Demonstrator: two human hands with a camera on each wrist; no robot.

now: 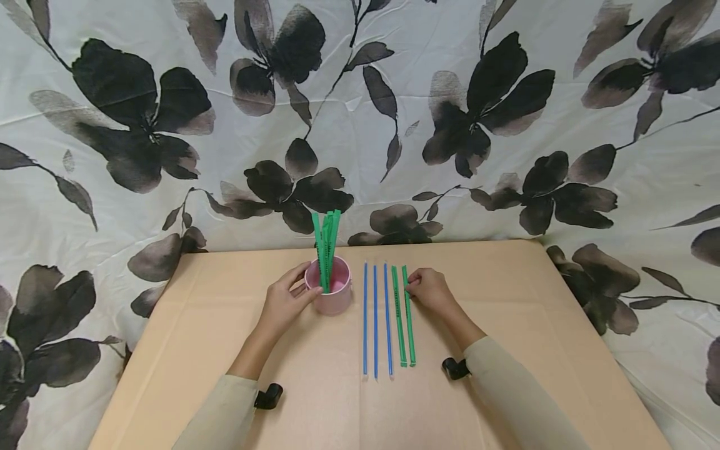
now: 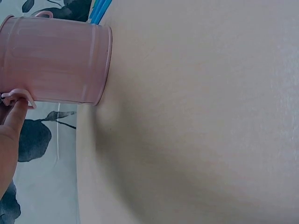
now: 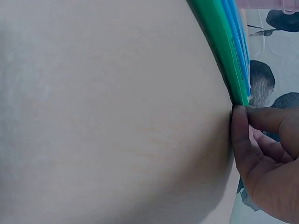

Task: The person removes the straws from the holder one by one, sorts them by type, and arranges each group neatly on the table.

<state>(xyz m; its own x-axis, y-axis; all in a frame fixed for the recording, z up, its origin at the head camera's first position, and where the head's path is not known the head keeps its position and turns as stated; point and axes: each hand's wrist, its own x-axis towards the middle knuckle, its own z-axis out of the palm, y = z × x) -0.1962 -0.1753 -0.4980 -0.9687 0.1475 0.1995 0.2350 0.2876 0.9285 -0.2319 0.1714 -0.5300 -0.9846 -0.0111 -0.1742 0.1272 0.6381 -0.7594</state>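
Note:
My left hand (image 1: 285, 302) grips a small pink bucket (image 1: 333, 305) at its left side. Its finger sits at the bucket's little side handle (image 2: 21, 95) in the left wrist view. Several thin green strips with dark print (image 1: 327, 244) stand upright in the bucket. To the right, my right hand (image 1: 430, 289) pinches the upper end of the rightmost green strip (image 1: 410, 331) between thumb and finger. Beside it lies another green strip (image 1: 399, 319). Three slim blue sticks (image 1: 375, 325) with pale ends lie parallel to the left of the green ones.
Everything stands on a tan table (image 1: 506, 294) whose far edge meets a white cloth with dark flowers (image 1: 394, 125). A black wrist camera (image 1: 269, 396) is worn on the left wrist, and another black camera (image 1: 455, 369) on the right.

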